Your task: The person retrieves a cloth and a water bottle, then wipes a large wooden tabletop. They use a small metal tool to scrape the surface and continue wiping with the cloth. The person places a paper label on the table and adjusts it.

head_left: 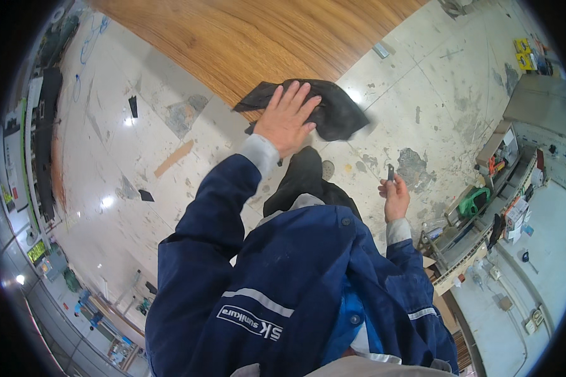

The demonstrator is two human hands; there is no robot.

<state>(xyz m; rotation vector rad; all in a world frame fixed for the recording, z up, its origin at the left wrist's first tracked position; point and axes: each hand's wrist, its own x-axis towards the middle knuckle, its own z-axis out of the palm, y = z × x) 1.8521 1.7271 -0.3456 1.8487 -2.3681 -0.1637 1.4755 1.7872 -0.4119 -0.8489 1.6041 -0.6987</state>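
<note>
My left hand (pixel 287 119) lies with its fingers spread on a piece of black cloth-like material (pixel 341 113). The black piece drapes over the near end of a wood-grain tabletop (pixel 251 38), and its right part hangs past the edge, slightly blurred. Off to the right, over the floor, my right hand (pixel 395 198) is closed around a small dark handheld tool (pixel 390 171) that points away from me. It looks like a utility knife, but its blade end is too small to make out.
Pale, stained floor (pixel 371 144) surrounds the table, with a brown strip (pixel 173 158) and black scraps (pixel 146 195) on it. At the right stands a bench (pixel 484 232) loaded with tools and a green item (pixel 474 202). Shelving and equipment line the left side.
</note>
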